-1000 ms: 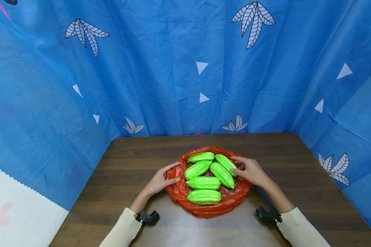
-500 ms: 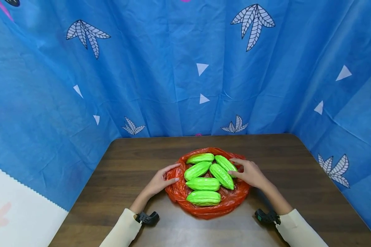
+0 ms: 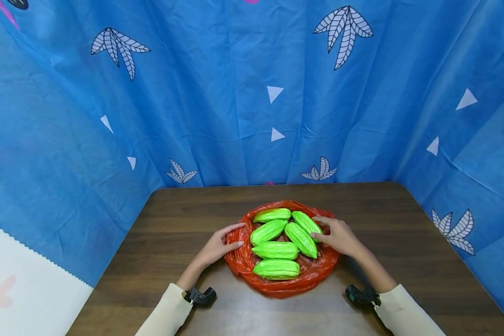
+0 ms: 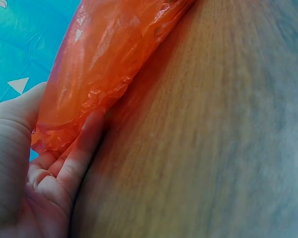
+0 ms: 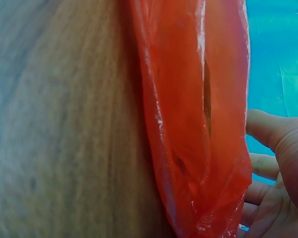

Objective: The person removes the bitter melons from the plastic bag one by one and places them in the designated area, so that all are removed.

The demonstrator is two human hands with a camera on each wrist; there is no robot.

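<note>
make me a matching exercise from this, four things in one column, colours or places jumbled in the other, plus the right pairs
Things
1. plastic bag
2. ribbed vegetables
3. left hand
4. curtain

Colours and places
A. at the left edge of the bag
B. blue, with white leaf and triangle prints
C. red, on the brown table
D. bright green, six of them lying inside the bag

Right pairs
1-C, 2-D, 3-A, 4-B
</note>
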